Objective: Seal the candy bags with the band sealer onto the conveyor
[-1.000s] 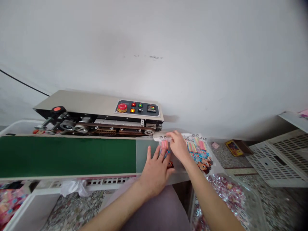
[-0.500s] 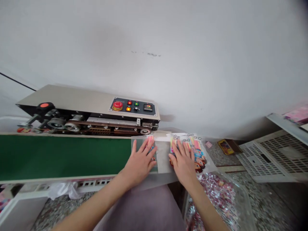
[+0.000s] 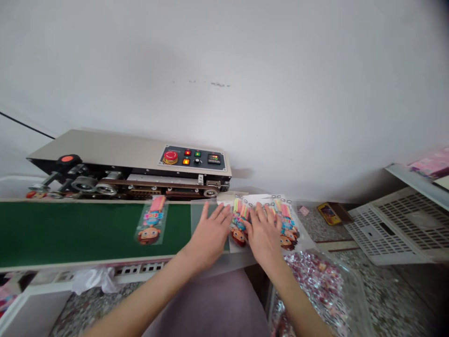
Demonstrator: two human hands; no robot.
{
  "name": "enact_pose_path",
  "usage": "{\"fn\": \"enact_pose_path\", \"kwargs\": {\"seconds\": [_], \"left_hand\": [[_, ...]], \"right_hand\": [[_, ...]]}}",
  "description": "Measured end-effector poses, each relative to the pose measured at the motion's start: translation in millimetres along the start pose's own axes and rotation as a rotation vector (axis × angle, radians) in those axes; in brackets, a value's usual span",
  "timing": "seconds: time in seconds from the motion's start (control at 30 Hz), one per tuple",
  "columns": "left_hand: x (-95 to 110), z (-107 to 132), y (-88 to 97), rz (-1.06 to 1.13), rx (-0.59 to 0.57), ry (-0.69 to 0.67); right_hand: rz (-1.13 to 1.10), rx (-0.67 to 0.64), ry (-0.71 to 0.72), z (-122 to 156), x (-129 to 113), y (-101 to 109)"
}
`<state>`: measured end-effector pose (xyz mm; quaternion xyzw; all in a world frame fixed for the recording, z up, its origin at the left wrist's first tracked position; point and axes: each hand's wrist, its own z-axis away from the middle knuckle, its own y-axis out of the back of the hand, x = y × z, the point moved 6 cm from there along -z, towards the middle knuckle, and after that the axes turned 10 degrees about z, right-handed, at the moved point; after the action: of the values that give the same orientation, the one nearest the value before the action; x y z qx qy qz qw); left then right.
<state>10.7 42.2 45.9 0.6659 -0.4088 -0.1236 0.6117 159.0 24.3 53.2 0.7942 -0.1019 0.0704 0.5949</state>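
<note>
My left hand (image 3: 209, 232) lies flat with fingers spread at the right end of the green conveyor belt (image 3: 70, 229). Right beside it, my right hand (image 3: 264, 233) rests flat, fingers apart, on a fanned pile of clear packets (image 3: 286, 223) printed with cartoon faces and coloured strips. One of these packets (image 3: 238, 223) lies between the two hands, touched by my right fingers. Another packet (image 3: 152, 225) lies alone on the belt, left of my left hand, below the band sealer machine (image 3: 133, 166).
The sealer's control panel (image 3: 191, 157) shows a red button and lit lamps. White slatted crates (image 3: 396, 227) stand at the right. A clear bag of small wrapped sweets (image 3: 319, 281) lies below the pile. A small yellow box (image 3: 328, 213) sits by the wall.
The packet under my left hand has travelled left along the belt. My right hand has slid another packet from the pile toward my left hand.
</note>
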Motion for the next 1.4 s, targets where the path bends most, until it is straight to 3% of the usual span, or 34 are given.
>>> {"fn": "enact_pose_path", "kwargs": {"seconds": [0.13, 0.37, 0.53, 0.67, 1.0, 1.2, 1.3, 1.4], "left_hand": [[12.5, -10.5, -15.3, 0.042, -0.01, -0.067], [8.3, -16.8, -11.7, 0.035, -0.025, 0.006], [13.8, -27.3, -28.3, -0.027, -0.043, -0.096], [0.7, -12.9, -36.0, -0.055, 0.016, -0.048], [-29.2, 22.1, -14.2, -0.065, 0.018, 0.069], [-50.9, 37.4, 13.1, -0.101, 0.013, 0.226], [-37.7, 27.8, 20.7, -0.065, 0.023, 0.208], [-8.1, 8.2, 8.3, 0.027, -0.046, 0.047]], "right_hand": [[0.009, -0.007, 0.116, 4.4, 0.4, -0.3], [0.03, 0.008, 0.056, -0.6, 5.7, -1.5], [0.058, 0.028, 0.017, 3.0, 6.2, -7.9], [0.095, 0.012, 0.006, 9.8, 7.8, -9.2], [-0.038, -0.069, 0.099, -3.5, -32.1, -4.4], [-0.046, -0.088, 0.096, -6.8, -39.2, -2.2], [-0.004, -0.097, 0.06, -4.5, -29.5, -3.7], [0.054, -0.111, 0.032, -3.0, -18.5, -5.3]]}}
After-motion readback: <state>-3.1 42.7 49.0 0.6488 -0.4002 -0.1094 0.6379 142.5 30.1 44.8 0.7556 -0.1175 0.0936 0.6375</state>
